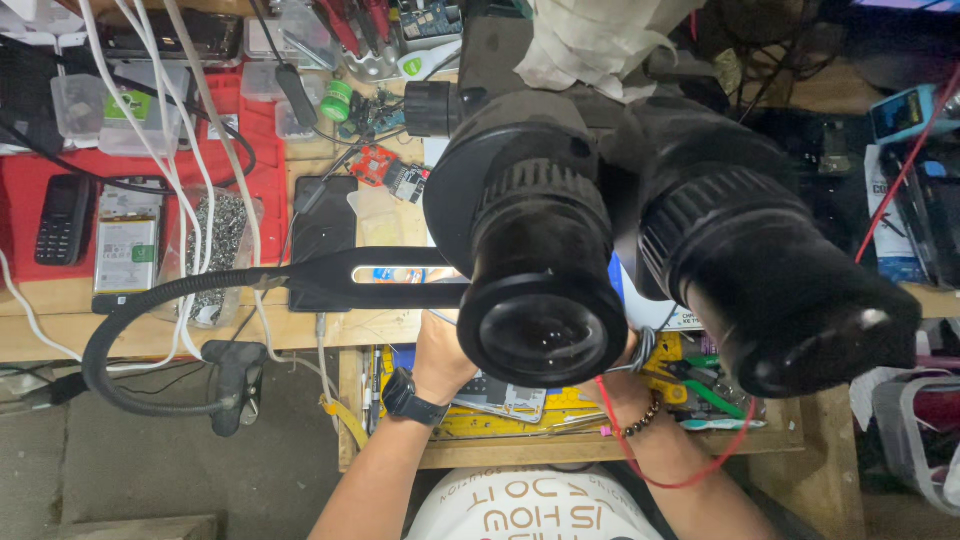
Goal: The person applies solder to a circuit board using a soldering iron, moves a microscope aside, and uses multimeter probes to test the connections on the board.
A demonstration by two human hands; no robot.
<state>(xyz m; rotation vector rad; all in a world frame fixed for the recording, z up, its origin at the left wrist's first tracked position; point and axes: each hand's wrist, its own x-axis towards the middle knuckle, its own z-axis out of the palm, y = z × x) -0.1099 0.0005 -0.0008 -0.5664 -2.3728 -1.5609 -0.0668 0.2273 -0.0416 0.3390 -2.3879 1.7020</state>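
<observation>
Far left: a small black keypad phone (pixel 62 218) lies on a red mat (pixel 262 150). Just beside it, a flat phone battery with a white label and green patch (pixel 127 246) lies face up. Above these, clear lidded plastic boxes (pixel 125 108) stand on the mat, one bearing a green label. White cables (pixel 165 150) cross the mat top to bottom. A clear bag of small metal parts (pixel 222 245) sits right of the battery.

Left of centre: a black gooseneck arm (pixel 130 330) curves up to a flat black lamp bar (pixel 375 280). A dark smartphone (pixel 323 222) lies behind the bar; small red and black circuit boards (pixel 385 170) lie further back.

Centre: the left hand (pixel 440 358), with a black wristwatch (pixel 408 397), reaches under the black binocular microscope eyepieces (pixel 545 270). Its fingers are hidden; spread or pinching cannot be told. A silver phone board (pixel 500 397) lies just beside it on a yellow work mat (pixel 480 420).

Right of centre: the right hand (pixel 625 385), with a beaded bracelet (pixel 645 415), is mostly hidden by the eyepiece; its state cannot be told. A red wire (pixel 690 478) loops across the wrist. Green-handled pliers (pixel 710 385) lie near.

Far right: a blue printed box (pixel 892 225) stands at the edge.
</observation>
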